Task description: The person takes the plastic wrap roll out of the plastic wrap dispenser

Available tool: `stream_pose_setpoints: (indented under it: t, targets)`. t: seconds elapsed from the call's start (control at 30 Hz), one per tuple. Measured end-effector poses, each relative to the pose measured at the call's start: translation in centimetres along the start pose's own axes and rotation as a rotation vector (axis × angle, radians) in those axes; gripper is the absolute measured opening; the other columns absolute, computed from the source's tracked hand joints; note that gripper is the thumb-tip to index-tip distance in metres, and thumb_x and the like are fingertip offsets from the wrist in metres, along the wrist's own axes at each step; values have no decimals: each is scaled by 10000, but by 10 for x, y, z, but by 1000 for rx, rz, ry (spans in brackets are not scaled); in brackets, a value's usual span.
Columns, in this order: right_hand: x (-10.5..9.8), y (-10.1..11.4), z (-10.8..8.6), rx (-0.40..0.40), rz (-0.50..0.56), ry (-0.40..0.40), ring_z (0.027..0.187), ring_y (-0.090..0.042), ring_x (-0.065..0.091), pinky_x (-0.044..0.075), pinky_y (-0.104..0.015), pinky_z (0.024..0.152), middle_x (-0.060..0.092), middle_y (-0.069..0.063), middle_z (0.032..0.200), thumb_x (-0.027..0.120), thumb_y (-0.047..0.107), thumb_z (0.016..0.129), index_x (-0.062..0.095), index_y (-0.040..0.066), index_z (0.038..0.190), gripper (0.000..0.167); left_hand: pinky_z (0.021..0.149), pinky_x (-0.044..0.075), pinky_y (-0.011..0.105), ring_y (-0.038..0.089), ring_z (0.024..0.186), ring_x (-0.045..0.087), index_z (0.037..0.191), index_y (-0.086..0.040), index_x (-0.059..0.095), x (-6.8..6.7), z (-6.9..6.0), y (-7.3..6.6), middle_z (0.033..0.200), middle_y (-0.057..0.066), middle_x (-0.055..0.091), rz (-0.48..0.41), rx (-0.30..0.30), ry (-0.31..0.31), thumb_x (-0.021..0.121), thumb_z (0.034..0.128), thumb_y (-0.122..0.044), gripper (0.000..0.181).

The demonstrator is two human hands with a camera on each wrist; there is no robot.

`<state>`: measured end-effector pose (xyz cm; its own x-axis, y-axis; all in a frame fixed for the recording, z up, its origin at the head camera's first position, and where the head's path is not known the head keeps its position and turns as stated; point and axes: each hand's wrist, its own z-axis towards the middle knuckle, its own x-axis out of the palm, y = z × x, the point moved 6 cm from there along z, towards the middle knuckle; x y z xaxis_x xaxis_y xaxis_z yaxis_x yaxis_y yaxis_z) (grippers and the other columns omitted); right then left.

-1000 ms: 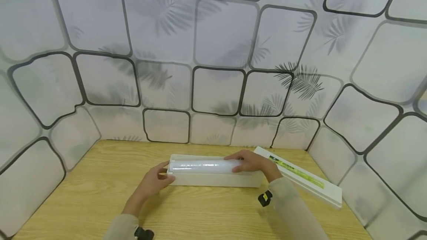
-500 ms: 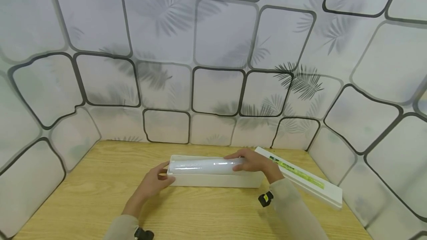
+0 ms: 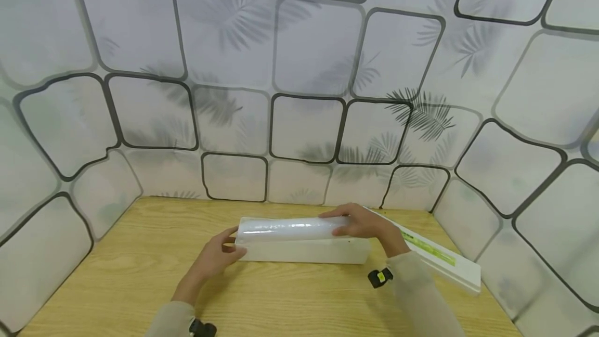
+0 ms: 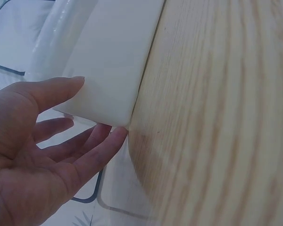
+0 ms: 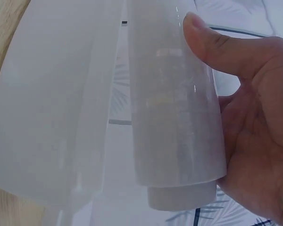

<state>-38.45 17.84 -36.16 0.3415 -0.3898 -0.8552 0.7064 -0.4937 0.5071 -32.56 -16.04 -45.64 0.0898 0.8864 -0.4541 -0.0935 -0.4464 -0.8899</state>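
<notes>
A roll of cling film lies partly in a long white box. Its right end is raised above the box wall, while the left end stays down in the box. My right hand grips the raised end. In the right wrist view the thumb is on one side of the cling film roll, whose core sticks out below the film. My left hand holds the left end of the box; in the left wrist view its thumb lies along the box side, with fingertips at the end corner.
A long white lid with a green-yellow label lies slantwise at the right, partly behind the right forearm. Everything rests on a wood-grain table. Patterned fabric walls stand at the back and both sides.
My right hand has moved up and slightly right, lifting the right end of the cling film roll out of the box. The left hand and the box stay in place.
</notes>
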Motion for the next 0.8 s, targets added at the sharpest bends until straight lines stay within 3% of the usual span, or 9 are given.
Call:
stream_pose_setpoints:
  t: [0.33, 0.53, 0.67, 0.8]
  targets:
    - [-10, 11, -21, -75, -79, -57, 987, -149, 657, 554, -320, 848, 731, -116, 1181, 755, 245, 941, 671, 70, 1369, 470, 866, 626, 428, 376, 1136, 688, 1542, 13, 423, 0, 1, 1, 1341, 298, 623, -18, 1, 4, 747, 953, -172, 697]
    - [-15, 10, -34, -41, -81, -68, 1008, -154, 645, 547, -329, 872, 723, -111, 1199, 755, 237, 941, 668, 71, 1373, 471, 855, 631, 427, 384, 1113, 696, 1540, 46, 407, 1, 1, 0, 1329, 330, 617, -29, 26, 15, 739, 956, -137, 696]
    - [-19, 8, -44, -29, -57, -85, 1014, -124, 630, 544, -315, 873, 714, -119, 1212, 747, 228, 948, 664, 65, 1376, 466, 863, 628, 428, 387, 1130, 687, 1544, 25, 416, 1, 0, 0, 1338, 315, 617, -35, 11, 10, 742, 955, -140, 693]
    - [-25, 5, -57, -23, -57, -115, 943, -72, 603, 525, -281, 815, 717, -85, 1117, 753, 228, 937, 668, 60, 1370, 472, 865, 624, 434, 391, 1147, 677, 1547, 10, 420, 1, 0, 0, 1346, 306, 617, -32, 0, 5, 747, 952, -158, 699]
